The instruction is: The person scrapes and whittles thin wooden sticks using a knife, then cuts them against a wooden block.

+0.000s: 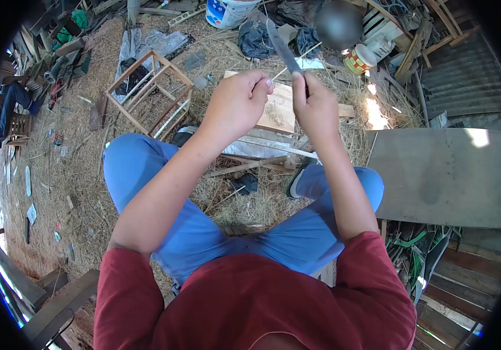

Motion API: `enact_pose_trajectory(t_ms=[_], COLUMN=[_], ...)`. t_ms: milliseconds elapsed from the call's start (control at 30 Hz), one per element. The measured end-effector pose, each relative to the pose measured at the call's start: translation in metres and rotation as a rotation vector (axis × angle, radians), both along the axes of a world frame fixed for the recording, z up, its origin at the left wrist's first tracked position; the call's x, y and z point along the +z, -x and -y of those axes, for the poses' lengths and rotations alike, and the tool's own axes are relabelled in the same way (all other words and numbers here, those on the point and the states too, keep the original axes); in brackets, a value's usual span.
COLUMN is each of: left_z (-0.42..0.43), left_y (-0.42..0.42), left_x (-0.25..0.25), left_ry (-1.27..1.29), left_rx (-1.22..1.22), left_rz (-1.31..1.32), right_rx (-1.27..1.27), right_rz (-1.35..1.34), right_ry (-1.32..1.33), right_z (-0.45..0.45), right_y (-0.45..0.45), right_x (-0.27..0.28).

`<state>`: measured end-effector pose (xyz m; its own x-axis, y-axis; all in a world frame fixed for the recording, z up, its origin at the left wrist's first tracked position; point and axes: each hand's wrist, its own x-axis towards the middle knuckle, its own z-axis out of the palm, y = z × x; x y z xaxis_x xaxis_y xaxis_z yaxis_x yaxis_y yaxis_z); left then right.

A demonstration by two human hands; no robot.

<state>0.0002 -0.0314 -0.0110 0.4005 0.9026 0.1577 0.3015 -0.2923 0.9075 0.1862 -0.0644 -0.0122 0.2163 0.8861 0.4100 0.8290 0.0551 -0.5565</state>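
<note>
Over the board (279, 115), right hand (318, 111) gripped a likely stiff knife (286, 53), safest held behind its blade (276, 38); left hand (238, 100) apparently pinched a slender stick (311, 51).

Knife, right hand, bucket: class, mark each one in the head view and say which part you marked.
Knife (282, 47): head view, mid-blade.
Right hand (319, 107): head view, back of the hand.
Bucket (227, 14): head view, printed side wall.

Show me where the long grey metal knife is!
In the head view, top centre, the knife is in the right hand, beside the left hand.
</note>
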Motion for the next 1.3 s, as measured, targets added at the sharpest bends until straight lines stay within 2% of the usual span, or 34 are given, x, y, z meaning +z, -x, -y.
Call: enact_pose_trajectory(t_ms=[100, 167, 233, 300, 367, 433, 500, 567, 633, 700, 767, 833, 900, 967, 1033, 1067, 1100, 1167, 1300], left_z=[-0.001, -0.002, 0.002, 0.002, -0.001, 0.003, 0.005, 0.006, 0.003, -0.001, -0.002, 0.003, 0.001, 0.000, 0.009, 0.012, 0.014, 0.017, 0.019], left_y=[-0.001, 0.003, 0.002, 0.001, 0.001, 0.002, 0.004, 0.003, 0.003, 0.007, 0.009, 0.008, 0.006, 0.004, 0.004, 0.002, 0.001, 0.001, -0.003], left_x=[0.001, 0.000, 0.005, -0.007, -0.006, 0.001, 0.004, 0.000, -0.004, -0.004, 0.002, -0.001, -0.004, -0.011, 0.005, 0.007, 0.009, 0.014, 0.016], left_ry=[-0.018, -0.015, 0.015, -0.002, -0.036, -0.034, 0.030, 0.039, 0.013, -0.009, 0.037, 0.023, -0.012, 0.025, 0.058, 0.078, 0.099, 0.094, 0.094], left_rx=[0.008, 0.006, -0.007, -0.004, 0.011, 0.027, -0.008, 0.001, 0.013, 0.026, -0.009, 0.008, 0.034, 0.042, 0.015, 0.008, 0.004, -0.006, -0.041], left_rz=[0.019, 0.006, 0.004, 0.006, 0.000, 0.028, 0.012, -0.005, 0.029, 0.051, -0.007, -0.013, -0.019, 0.081, 0.076, 0.101, 0.127, 0.131, 0.106], right_rx=[0.128, 0.104, -0.048, -0.051, 0.105, 0.094, -0.032, -0.071, 0.095, 0.096, 0.013, -0.002, 0.136, 0.119, 0.029, 0.004, 0.005, 0.048, 0.076], right_rz=[0.074, 0.073, -0.028, -0.002, 0.086, 0.112, -0.036, -0.028, 0.051, 0.056, -0.088, -0.070, 0.024, -0.010, -0.169, -0.332, -0.325, -0.499, -0.473], right_ry=[-0.048, -0.035, 0.044, -0.035, -0.031, 0.018, 0.023, 0.077, 0.026, 0.064, 0.088, 0.069, 0.036, 0.049, 0.001, 0.022, 0.022, -0.048, -0.032], right_z=[0.012, 0.004, -0.006, -0.001, 0.010, 0.007, -0.004, 0.002, 0.012, 0.009, -0.001, 0.006, 0.017, 0.011, 0.001, -0.002, -0.004, -0.006, -0.003], right_y=[0.013, 0.008, -0.005, 0.001, 0.012, 0.012, -0.004, 0.000, 0.016, 0.017, 0.005, 0.011, 0.025, 0.022, 0.001, -0.006, -0.014, -0.026, -0.021], right_x=[-0.013, -0.007, -0.002, -0.014, -0.021, -0.009, -0.005, -0.010, -0.019, -0.009, -0.001, -0.001, -0.012, -0.012, -0.002, 0.004, 0.003, -0.004, -0.002])
